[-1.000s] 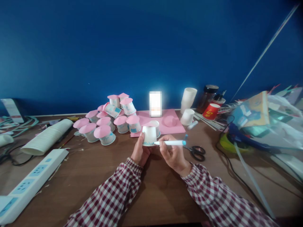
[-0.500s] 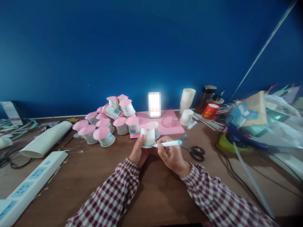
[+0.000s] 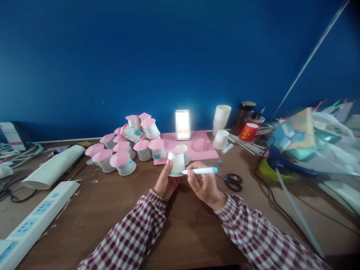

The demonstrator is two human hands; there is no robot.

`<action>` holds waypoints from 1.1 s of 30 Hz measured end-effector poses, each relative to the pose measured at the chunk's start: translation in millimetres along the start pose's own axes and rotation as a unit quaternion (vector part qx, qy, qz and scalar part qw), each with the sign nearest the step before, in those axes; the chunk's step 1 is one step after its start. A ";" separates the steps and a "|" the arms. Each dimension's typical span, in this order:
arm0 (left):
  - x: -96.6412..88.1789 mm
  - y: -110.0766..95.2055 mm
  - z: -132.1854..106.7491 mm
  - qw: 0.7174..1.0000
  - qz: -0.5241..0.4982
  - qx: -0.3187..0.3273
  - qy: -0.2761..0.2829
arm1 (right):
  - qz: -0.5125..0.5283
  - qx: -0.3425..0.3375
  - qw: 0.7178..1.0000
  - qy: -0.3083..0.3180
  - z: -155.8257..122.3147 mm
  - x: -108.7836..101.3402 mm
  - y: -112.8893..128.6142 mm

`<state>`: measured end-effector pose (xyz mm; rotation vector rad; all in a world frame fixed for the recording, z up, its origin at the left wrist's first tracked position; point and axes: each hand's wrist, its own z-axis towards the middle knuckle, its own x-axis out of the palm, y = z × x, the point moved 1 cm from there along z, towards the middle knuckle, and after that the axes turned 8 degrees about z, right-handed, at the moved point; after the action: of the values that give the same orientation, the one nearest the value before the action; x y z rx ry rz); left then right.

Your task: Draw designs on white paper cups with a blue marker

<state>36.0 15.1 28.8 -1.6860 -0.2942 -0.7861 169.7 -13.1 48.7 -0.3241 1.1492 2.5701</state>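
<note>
My left hand [image 3: 165, 183] grips an upside-down white paper cup [image 3: 177, 162] with a pink paper top and blue marks along its lower rim. My right hand [image 3: 204, 184] pinches a white marker with a blue end [image 3: 200, 171], its tip touching the cup's lower rim. Both hands hover over the brown table [image 3: 112, 210] near its middle. Both sleeves are red and white check.
A pile of pink-topped cups [image 3: 132, 144] lies behind left, a pink sheet [image 3: 197, 144] behind the hands. Scissors [image 3: 232, 181] lie right of my right hand. A sleeve of stacked white cups [image 3: 53, 167] and a power strip [image 3: 36, 217] sit left. White cups [image 3: 221, 120], a red cup [image 3: 249, 132], cluttered bags right.
The view has drifted slightly; the hands, cup and marker keep nearly the same pose, the cup turned a little so its pink top shows.
</note>
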 end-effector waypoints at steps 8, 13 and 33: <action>-1.0 0.4 0.4 1.000 -0.003 -0.008 -0.019 | 0.002 0.007 1.000 0.006 1.6 -0.5 1.1; -2.0 -0.6 0.4 0.999 -0.004 -0.008 -0.040 | 0.016 0.011 0.999 0.025 1.5 -0.1 -0.4; -1.5 0.8 1.3 1.000 0.012 0.003 0.004 | -0.004 -0.005 0.999 0.033 1.2 -0.4 -0.1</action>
<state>35.8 16.4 27.2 -1.6769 -0.2702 -0.7737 169.9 -12.3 49.5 -0.4191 1.1547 2.5773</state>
